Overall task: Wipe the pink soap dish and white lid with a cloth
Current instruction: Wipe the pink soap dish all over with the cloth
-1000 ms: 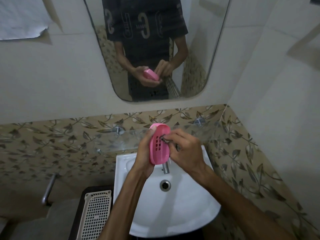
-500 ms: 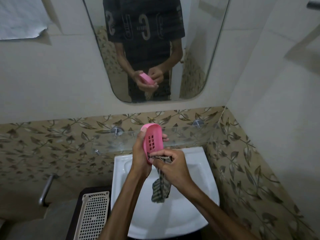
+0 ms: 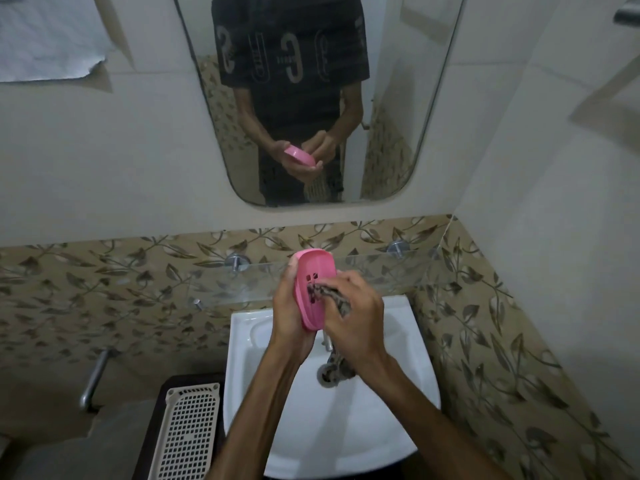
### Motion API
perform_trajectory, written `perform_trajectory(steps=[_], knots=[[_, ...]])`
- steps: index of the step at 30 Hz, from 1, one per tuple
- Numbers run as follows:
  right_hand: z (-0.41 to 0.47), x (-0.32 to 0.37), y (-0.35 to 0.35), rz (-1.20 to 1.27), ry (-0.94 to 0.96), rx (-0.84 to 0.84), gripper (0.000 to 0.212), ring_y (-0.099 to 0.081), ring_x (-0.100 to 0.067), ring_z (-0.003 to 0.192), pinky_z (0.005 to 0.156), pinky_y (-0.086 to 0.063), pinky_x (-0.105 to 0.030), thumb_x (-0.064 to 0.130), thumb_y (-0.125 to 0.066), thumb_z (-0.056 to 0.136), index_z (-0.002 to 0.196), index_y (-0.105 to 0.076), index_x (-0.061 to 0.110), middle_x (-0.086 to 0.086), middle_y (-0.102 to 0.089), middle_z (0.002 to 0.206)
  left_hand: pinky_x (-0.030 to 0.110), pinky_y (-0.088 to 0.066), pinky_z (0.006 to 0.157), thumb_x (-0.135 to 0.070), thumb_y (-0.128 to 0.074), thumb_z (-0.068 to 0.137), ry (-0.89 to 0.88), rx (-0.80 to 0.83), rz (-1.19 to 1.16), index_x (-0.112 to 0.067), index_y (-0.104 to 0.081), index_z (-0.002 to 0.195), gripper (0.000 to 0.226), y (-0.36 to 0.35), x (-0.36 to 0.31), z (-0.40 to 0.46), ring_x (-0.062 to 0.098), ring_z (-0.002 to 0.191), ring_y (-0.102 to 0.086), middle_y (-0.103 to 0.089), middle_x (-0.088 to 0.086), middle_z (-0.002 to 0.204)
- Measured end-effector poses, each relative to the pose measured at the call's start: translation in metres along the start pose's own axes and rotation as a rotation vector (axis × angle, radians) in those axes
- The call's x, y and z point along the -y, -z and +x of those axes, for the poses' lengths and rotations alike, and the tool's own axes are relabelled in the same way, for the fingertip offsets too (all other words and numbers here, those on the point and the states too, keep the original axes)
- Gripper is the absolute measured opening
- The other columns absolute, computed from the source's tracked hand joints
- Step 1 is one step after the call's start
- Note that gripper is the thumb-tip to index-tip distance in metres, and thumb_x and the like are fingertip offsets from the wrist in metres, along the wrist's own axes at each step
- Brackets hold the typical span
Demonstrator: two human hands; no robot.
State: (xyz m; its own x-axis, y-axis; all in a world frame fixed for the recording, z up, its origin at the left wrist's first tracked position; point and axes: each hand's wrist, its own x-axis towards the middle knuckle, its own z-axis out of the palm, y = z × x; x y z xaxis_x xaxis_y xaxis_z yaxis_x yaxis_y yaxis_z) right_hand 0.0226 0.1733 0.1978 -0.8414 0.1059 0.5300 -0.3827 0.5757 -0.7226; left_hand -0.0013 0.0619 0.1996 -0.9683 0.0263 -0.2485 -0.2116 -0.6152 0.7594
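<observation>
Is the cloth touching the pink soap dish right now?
Touching. The head view shows the right hand pressing the cloth onto the slotted face of the pink soap dish.

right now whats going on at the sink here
A person stands at the sink wiping a pink soap dish. The left hand holds the dish on edge above the basin, its slotted face turned toward the right hand, which presses a bunched cloth against the slots. The cloth's loose end hangs down toward the drain. The mirror shows the same pose. No white lid is clearly in view.
</observation>
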Motion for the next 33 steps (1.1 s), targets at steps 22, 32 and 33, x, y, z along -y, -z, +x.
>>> perform_trajectory(steps=[22,32,33], knots=[[0.022,0.024,0.010,0.099,0.178,-0.097,0.027,-0.073,-0.015,0.101,0.095,-0.059,-0.028,-0.004,-0.077,0.082,0.106,-0.079,0.008,-0.004,-0.078,0.106,0.041,-0.062,0.085,-0.057,-0.057,0.094,0.008,0.110,0.017,-0.009,-0.078,0.117,0.058,-0.025,-0.023,-0.005,0.032,0.104,-0.073,-0.074,0.022,0.116],[0.049,0.012,0.008,-0.056,0.140,-0.157,0.023,-0.071,-0.013,0.086,0.079,-0.062,-0.029,-0.002,-0.075,0.082,0.101,-0.080,0.010,-0.004,-0.077,0.096,0.033,-0.061,0.070,-0.056,-0.050,0.101,-0.087,0.062,0.116,-0.020,-0.080,0.107,0.047,-0.021,-0.016,-0.007,0.022,0.088,-0.075,-0.078,0.007,0.098],[0.042,0.013,0.006,-0.040,0.111,-0.136,0.024,-0.072,-0.013,0.086,0.079,-0.063,-0.030,0.000,-0.076,0.081,0.102,-0.080,0.013,-0.002,-0.078,0.097,0.033,-0.062,0.070,-0.056,-0.049,0.101,-0.090,0.039,0.122,-0.020,-0.081,0.106,0.049,-0.019,-0.016,-0.007,0.023,0.089,-0.076,-0.079,0.008,0.098]])
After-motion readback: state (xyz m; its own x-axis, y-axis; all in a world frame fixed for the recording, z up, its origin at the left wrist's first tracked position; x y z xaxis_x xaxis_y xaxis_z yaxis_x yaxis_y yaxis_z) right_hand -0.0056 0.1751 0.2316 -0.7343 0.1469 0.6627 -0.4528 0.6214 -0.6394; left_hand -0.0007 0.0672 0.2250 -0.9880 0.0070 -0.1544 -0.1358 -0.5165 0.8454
